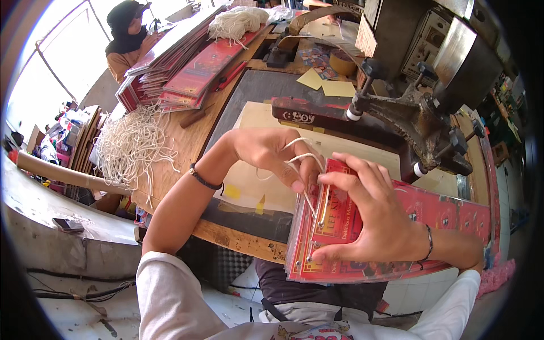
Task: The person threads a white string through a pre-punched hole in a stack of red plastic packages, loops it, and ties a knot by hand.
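Observation:
My left hand (275,156) pinches a thin white cord (307,199) that loops around its fingers. The cord runs down to the metal eyelets near the end of a stack of red printed sheets (439,212) with clear covering. My right hand (377,212) grips that stack, thumb at the near side and fingers across the top. The sheets reach off to the right, tilted over the table's front edge. Whether the cord passes through an eyelet is hard to make out.
A metal press (411,107) stands over the table at the right. On the left lie a heap of white cords (136,139) and piled red sheets (198,73), topped by a cord bundle (238,24). Yellow paper pieces (338,88) lie beyond. Another person (124,42) is at far left.

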### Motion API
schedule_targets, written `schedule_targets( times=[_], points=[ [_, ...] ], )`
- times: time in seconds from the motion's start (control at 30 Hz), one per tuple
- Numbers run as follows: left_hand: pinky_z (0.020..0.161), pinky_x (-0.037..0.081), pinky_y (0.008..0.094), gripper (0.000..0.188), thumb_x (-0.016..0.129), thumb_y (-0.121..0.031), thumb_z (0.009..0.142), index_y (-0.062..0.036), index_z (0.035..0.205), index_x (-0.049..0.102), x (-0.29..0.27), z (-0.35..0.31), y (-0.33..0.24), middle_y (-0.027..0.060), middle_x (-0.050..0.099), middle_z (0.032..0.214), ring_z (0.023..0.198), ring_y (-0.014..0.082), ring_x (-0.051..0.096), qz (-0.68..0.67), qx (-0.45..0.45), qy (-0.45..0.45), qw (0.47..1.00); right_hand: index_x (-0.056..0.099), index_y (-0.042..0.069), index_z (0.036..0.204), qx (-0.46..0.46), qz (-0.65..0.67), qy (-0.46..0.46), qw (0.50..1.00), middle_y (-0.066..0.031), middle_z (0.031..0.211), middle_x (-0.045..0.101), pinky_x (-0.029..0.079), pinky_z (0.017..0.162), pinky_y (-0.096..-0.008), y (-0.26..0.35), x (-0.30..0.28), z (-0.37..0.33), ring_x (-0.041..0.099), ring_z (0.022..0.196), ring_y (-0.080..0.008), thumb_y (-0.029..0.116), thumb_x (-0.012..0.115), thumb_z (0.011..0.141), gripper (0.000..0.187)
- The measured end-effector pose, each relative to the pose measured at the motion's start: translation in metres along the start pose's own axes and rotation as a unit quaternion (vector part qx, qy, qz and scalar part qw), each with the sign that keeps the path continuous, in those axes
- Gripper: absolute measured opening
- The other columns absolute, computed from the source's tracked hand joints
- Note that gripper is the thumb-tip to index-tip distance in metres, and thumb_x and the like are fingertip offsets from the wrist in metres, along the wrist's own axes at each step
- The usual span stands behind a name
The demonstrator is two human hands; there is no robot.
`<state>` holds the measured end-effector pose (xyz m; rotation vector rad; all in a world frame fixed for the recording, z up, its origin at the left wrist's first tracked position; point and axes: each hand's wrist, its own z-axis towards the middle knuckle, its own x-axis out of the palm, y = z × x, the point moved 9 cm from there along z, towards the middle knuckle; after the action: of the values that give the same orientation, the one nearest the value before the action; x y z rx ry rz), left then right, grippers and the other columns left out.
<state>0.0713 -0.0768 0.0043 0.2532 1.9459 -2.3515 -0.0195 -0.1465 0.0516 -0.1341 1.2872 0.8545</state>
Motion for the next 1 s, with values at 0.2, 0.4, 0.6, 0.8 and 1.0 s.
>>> schedule_targets(
  times=[0.2, 0.4, 0.6, 0.8, 1.0],
  points=[
    [0.085, 0.048, 0.0366, 0.01, 0.072, -0.005, 0.079, 0.0038, 0.082, 0.068, -0.016, -0.008, 0.004, 0.0194, 0.068, 0.1, 0.097, 0.0247, 0.063, -0.06, -0.067, -0.057, 0.994, 0.049, 0.004, 0.129, -0.001, 0.011, 0.012, 1.0, -0.0212, 0.13, 0.048, 0.041, 0.103, -0.0435, 0.001, -0.014, 0.006, 0.051, 0.121, -0.0371, 0.043, 0.09, 0.057, 0.091],
    [0.069, 0.053, 0.0307, 0.012, 0.063, -0.005, 0.082, 0.0034, 0.074, 0.06, -0.035, -0.014, -0.008, 0.0199, 0.069, 0.09, 0.077, 0.0225, 0.067, -0.017, -0.041, -0.137, 0.99, 0.047, 0.004, 0.129, 0.005, 0.001, 0.024, 1.0, -0.021, 0.13, 0.048, 0.04, 0.102, -0.0442, 0.0, -0.013, 0.005, 0.051, 0.119, -0.0375, 0.044, 0.09, 0.057, 0.093],
    [0.062, 0.051, 0.0261, 0.008, 0.067, -0.002, 0.085, 0.0047, 0.082, 0.064, -0.037, -0.015, -0.013, 0.0168, 0.069, 0.093, 0.07, 0.0156, 0.065, -0.051, -0.019, -0.178, 0.983, 0.048, 0.007, 0.128, 0.005, -0.035, 0.036, 0.999, -0.0165, 0.123, 0.049, 0.04, 0.095, -0.045, 0.001, -0.004, 0.004, 0.052, 0.109, -0.0353, 0.055, 0.083, 0.061, 0.09],
    [0.061, 0.049, 0.0263, 0.009, 0.07, 0.003, 0.081, 0.0052, 0.084, 0.062, -0.02, -0.006, 0.004, 0.0122, 0.064, 0.084, 0.068, 0.014, 0.06, -0.099, -0.076, -0.134, 0.983, 0.047, 0.006, 0.126, -0.025, 0.008, 0.034, 0.999, -0.0153, 0.113, 0.053, 0.043, 0.087, -0.0427, 0.002, 0.005, 0.004, 0.056, 0.099, -0.0321, 0.064, 0.073, 0.073, 0.082],
    [0.065, 0.046, 0.0241, 0.012, 0.073, -0.002, 0.079, 0.0032, 0.086, 0.065, -0.012, 0.001, 0.0, 0.0055, 0.064, 0.084, 0.073, 0.0112, 0.059, -0.059, -0.058, -0.154, 0.985, 0.054, 0.0, 0.112, 0.088, 0.246, -0.017, 0.965, -0.017, 0.092, 0.063, 0.051, 0.072, -0.0386, -0.037, 0.013, 0.008, 0.064, 0.081, -0.0306, 0.044, 0.071, 0.087, 0.053]
  ],
)
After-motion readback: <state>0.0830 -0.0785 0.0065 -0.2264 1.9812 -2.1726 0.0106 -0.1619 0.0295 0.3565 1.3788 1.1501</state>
